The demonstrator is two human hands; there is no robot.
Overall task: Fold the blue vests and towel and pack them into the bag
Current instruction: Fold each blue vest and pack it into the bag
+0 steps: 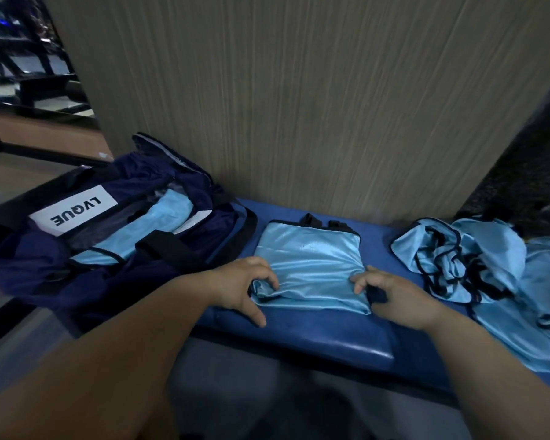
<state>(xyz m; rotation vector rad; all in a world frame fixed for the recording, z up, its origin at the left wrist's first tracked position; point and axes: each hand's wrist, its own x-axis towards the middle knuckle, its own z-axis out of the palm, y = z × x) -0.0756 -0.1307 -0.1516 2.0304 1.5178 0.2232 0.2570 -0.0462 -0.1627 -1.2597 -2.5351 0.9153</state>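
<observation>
Both hands pinch near corners of folded vest [308,262]: left hand [245,287] on left corner, right hand [394,296] on right. Vest on bench [315,331]; open bag [115,230] just left, so left hand nearer

Glossy satin-like cloth vest [308,262] – smooth shiny padded bench [331,338] – wood-grain panel [299,106]

Both my bare forearms were stretched forward; my left hand [245,285] gripped one near corner of the folded vest [308,258], thumb splayed, and my right hand [397,296] pinched the other near corner
</observation>
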